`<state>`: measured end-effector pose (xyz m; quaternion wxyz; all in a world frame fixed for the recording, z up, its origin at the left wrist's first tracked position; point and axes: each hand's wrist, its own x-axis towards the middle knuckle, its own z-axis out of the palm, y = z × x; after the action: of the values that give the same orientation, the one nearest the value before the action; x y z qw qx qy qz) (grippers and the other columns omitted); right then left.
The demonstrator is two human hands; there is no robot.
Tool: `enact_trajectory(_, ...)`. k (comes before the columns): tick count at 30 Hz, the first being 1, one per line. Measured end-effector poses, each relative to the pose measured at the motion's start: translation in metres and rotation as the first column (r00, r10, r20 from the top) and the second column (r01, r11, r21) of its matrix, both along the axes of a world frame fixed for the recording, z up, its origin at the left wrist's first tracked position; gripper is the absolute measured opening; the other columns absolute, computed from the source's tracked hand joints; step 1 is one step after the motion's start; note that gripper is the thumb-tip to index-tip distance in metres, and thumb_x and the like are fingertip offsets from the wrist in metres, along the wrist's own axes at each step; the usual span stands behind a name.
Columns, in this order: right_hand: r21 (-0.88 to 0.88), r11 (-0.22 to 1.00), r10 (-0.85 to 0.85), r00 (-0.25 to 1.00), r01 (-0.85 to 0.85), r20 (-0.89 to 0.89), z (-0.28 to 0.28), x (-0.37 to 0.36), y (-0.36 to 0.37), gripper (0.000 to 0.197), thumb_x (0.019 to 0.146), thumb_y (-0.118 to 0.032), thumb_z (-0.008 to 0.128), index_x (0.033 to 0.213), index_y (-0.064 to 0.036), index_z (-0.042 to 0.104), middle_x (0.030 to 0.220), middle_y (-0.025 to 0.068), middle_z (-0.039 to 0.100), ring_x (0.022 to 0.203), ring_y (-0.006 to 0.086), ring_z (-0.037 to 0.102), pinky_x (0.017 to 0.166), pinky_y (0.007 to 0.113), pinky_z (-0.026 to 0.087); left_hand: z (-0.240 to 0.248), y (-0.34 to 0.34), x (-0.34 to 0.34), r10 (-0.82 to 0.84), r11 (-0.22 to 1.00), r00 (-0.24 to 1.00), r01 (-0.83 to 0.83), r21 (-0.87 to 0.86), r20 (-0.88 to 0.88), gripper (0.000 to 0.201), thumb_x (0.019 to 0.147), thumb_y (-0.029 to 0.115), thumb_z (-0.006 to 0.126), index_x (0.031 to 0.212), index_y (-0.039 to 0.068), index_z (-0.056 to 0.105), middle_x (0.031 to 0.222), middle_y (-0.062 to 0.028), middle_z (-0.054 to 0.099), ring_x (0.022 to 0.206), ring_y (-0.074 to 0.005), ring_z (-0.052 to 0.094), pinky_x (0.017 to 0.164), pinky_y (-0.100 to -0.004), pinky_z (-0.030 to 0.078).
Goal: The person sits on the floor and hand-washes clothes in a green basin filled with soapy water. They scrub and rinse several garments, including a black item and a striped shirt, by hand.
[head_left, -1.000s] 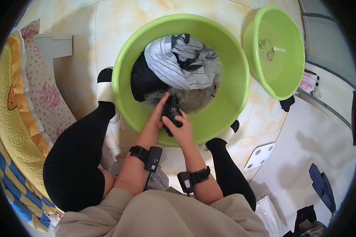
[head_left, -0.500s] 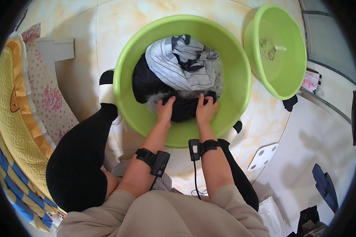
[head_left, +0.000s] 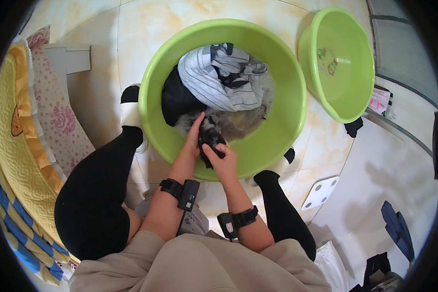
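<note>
Soapy black cloth (head_left: 209,138) is running near-to-far, right hand (head_left: 224,159) is gripping its near end, left hand (head_left: 194,134) is lying pretty flat, fingers straight, along its left.

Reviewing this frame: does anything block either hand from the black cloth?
Nothing visible does. The left hand lies directly against the left side of the black cloth, and the right hand grips it from the right. The striped garment lies beyond them in the large green basin, not between.
</note>
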<state>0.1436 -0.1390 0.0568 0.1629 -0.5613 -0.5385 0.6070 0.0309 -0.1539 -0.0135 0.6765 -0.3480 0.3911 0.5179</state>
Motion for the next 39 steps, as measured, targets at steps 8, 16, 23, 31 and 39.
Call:
enact_trajectory(8,0.254,0.963,-0.007,0.931,-0.092,0.364,-0.013,-0.019,0.014,0.029,0.081,-0.023,0.068,0.065,-0.0006,0.056,0.068,0.0168,0.057,0.06,0.0345,0.055,0.056,0.04,0.044,-0.006,0.017,0.01,-0.146,0.98,0.981,0.126,-0.154,-0.129,0.027,0.08,0.029,0.068,0.09,0.004,0.068,0.083,-0.0038,0.065,0.068,-0.0163,0.06,0.06,-0.0305,0.049)
enact_trajectory(16,0.414,0.905,-0.143,0.851,-0.094,0.505,-0.079,0.036,0.075,0.025,0.075,-0.011,0.063,0.098,-0.0031,0.058,0.105,0.0207,0.056,0.097,0.0377,0.051,0.087,0.043,0.041,0.012,0.011,0.021,-0.334,0.899,0.768,0.085,-0.429,-0.547,0.05,0.073,0.017,0.067,0.118,0.004,0.052,0.105,-0.0103,0.058,0.093,-0.0215,0.057,0.076,-0.0341,0.046)
enact_trajectory(23,0.186,0.906,0.17,0.73,-0.38,0.662,-0.059,0.055,0.062,0.072,0.064,-0.009,0.065,0.132,-0.0055,0.042,0.137,0.028,0.03,0.126,0.0438,0.028,0.108,0.049,0.021,-0.003,-0.015,0.035,-0.784,0.586,-0.053,0.264,-0.766,-0.618,0.068,0.063,0.0,0.059,0.129,0.008,0.045,0.125,-0.0329,0.041,0.121,-0.048,0.033,0.108,-0.0487,0.016)
enact_trajectory(31,0.067,0.993,0.011,0.654,-0.094,0.756,-0.092,-0.005,0.037,0.072,0.068,-0.05,0.075,0.123,-0.0096,0.052,0.139,0.0339,0.012,0.123,0.0547,0.014,0.104,0.057,0.018,-0.031,-0.006,0.023,-0.592,0.8,0.563,0.323,-0.506,-0.577,0.06,0.078,0.046,0.063,0.123,0.007,0.052,0.137,-0.0202,0.038,0.125,-0.0338,0.038,0.102,-0.046,0.032)
enact_trajectory(39,0.27,0.953,0.075,0.967,-0.141,0.242,0.006,-0.004,0.019,0.039,0.064,-0.029,0.083,0.082,-0.003,0.061,0.101,0.0169,0.056,0.093,0.032,0.056,0.084,0.039,0.045,-0.014,-0.005,0.011,-0.094,0.995,0.987,0.095,0.001,0.129,0.045,0.08,0.054,0.063,0.095,0.012,0.062,0.085,-0.0073,0.065,0.075,-0.0212,0.064,0.07,-0.034,0.053)
